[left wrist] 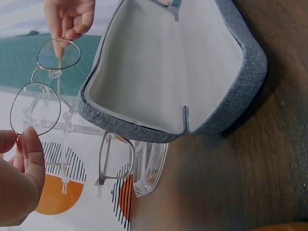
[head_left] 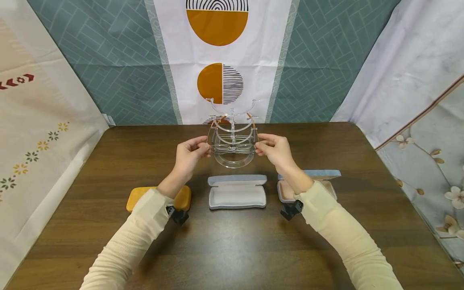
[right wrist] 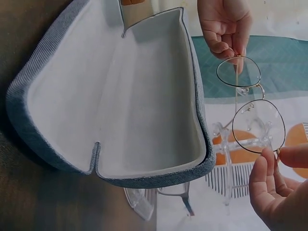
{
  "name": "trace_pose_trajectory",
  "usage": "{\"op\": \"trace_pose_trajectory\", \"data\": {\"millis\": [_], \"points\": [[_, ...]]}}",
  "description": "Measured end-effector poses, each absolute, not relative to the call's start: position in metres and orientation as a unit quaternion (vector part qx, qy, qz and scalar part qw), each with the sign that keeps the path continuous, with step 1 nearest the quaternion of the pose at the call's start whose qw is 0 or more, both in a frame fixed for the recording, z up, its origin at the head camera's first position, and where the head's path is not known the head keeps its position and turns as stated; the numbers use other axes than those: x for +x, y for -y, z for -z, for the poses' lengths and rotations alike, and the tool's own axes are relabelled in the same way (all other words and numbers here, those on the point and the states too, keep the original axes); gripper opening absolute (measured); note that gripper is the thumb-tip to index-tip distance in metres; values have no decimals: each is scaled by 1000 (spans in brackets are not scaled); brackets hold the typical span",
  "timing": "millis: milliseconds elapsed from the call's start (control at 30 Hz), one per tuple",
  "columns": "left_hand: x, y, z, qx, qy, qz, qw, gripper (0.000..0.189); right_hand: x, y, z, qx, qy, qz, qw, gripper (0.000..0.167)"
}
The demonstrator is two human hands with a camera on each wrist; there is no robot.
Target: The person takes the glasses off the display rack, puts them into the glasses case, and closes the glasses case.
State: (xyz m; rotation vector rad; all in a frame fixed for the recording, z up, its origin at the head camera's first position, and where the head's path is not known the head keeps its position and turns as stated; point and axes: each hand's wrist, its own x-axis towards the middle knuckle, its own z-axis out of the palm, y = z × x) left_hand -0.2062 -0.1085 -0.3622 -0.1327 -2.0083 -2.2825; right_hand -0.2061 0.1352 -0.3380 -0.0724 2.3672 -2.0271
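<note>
My left hand [head_left: 190, 155] and right hand [head_left: 276, 152] pinch the two sides of a pair of thin wire-rimmed eyeglasses [left wrist: 36, 109], one at each end of the front. The round lenses face me, and the temples reach back on either side of a clear display stand [head_left: 233, 164]. In the right wrist view, the stand's transparent arms show through and behind the lenses. A second pair of glasses [left wrist: 101, 159], with a greyer frame, sits lower on the stand. Nearer to me lies an open grey-blue glasses case [head_left: 237, 197] with a pale lining.
On the left, a yellow glasses case [head_left: 183, 197] lies closed, partly under my left forearm. An open light-blue case [head_left: 322, 174] lies on the right, partly covered by my right forearm. Patterned cloth [head_left: 311, 60] hangs behind the brown wooden table [head_left: 232, 249].
</note>
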Motion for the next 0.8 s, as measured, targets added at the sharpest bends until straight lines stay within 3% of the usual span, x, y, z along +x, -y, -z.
{"op": "trace_pose_trajectory", "data": {"millis": [800], "points": [[-188,108,363,-55,637,767,46,33,-188,-141,339,-44,-756,654,11,36]]}}
